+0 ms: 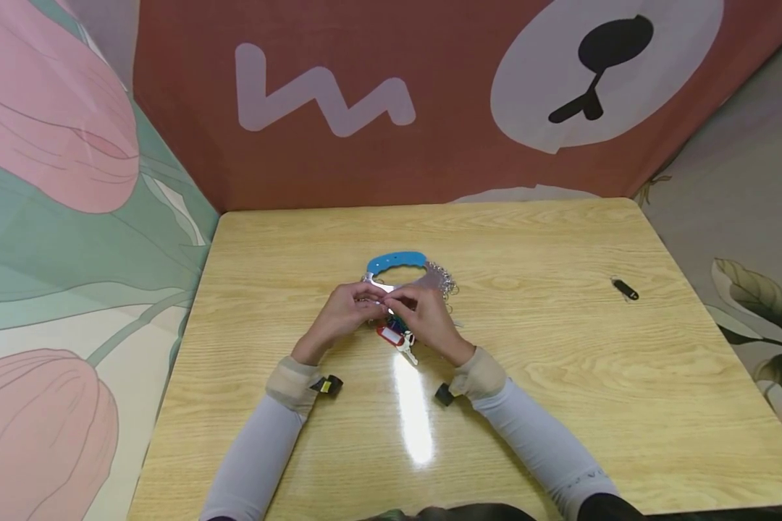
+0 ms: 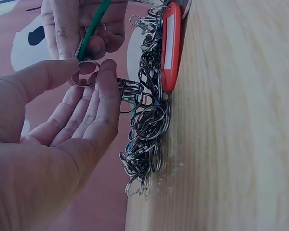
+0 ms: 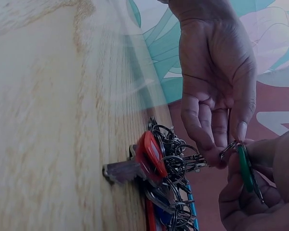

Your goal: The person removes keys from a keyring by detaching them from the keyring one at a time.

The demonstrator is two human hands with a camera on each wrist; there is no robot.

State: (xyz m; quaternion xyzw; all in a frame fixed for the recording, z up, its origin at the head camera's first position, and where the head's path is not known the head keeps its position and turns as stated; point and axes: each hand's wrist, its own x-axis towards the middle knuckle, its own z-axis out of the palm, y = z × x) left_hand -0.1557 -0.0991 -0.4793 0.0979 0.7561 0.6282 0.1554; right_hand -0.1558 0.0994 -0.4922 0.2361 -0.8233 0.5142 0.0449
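My left hand (image 1: pixel 345 315) pinches a small metal split ring (image 2: pixel 84 85) between thumb and index finger. Opposite it, fingertips close together, my right hand (image 1: pixel 430 318) holds a green key tag (image 3: pixel 245 168) attached at that ring. Just beyond both hands lies a metal holder with a blue grip (image 1: pixel 396 260), partly covered by them. Many split rings and clips (image 2: pixel 151 120) hang bunched along the holder. A red key tag (image 1: pixel 391 335) with a white label and a silver key (image 1: pixel 407 350) lie below the fingers.
A black key tag (image 1: pixel 625 289) lies alone toward the table's right side. The wooden table (image 1: pixel 287 246) meets a reddish-brown printed wall (image 1: pixel 365 166) at the back. Printed cloth panels flank it left and right.
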